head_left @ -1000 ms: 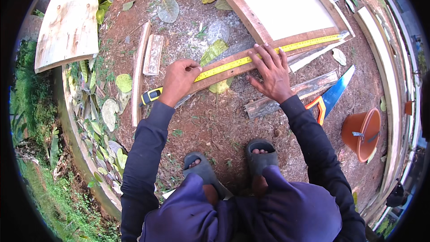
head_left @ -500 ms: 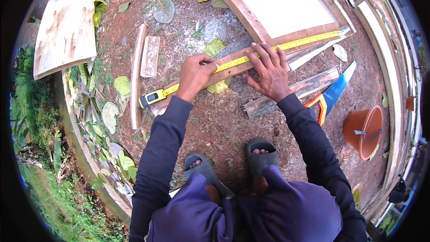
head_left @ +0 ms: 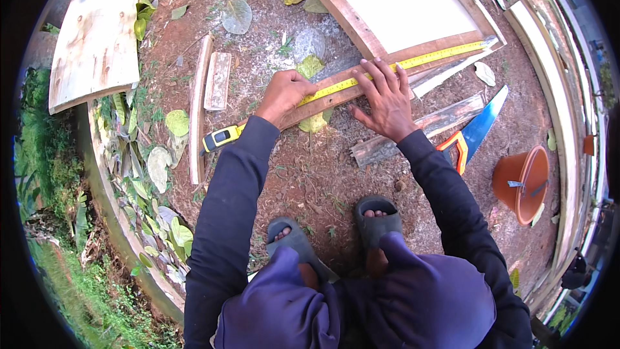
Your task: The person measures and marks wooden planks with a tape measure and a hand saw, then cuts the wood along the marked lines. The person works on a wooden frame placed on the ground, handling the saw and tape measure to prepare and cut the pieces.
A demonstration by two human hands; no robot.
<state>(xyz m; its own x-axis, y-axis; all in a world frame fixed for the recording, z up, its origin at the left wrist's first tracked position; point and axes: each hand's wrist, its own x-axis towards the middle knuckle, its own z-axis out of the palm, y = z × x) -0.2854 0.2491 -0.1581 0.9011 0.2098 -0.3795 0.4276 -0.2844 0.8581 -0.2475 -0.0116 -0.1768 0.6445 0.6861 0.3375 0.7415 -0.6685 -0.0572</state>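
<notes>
A yellow tape measure blade [head_left: 439,55] lies stretched along a narrow wooden strip [head_left: 336,98] and the lower edge of a wooden frame [head_left: 382,46]. Its far right end rests near the frame's corner. The yellow and black tape measure case [head_left: 223,137] sits at the strip's left end. My left hand [head_left: 283,95] is closed, thumb and fingers pinching the blade against the strip. To its right, my right hand [head_left: 387,100] lies with fingers spread over the blade and wood, gripping nothing. My left hand and sleeve cover part of the blade.
A handsaw [head_left: 481,128] with an orange handle lies at the right, beside a rough wood offcut [head_left: 420,130]. Further right is a brown bucket [head_left: 510,178]. Short wood pieces [head_left: 217,81] lie left, below a wide board [head_left: 97,39]. A long plank [head_left: 546,77] borders the right.
My left hand and wrist have shifted slightly up and left, and the sleeve now covers more of the blade near the case. My right hand stays about where it was.
</notes>
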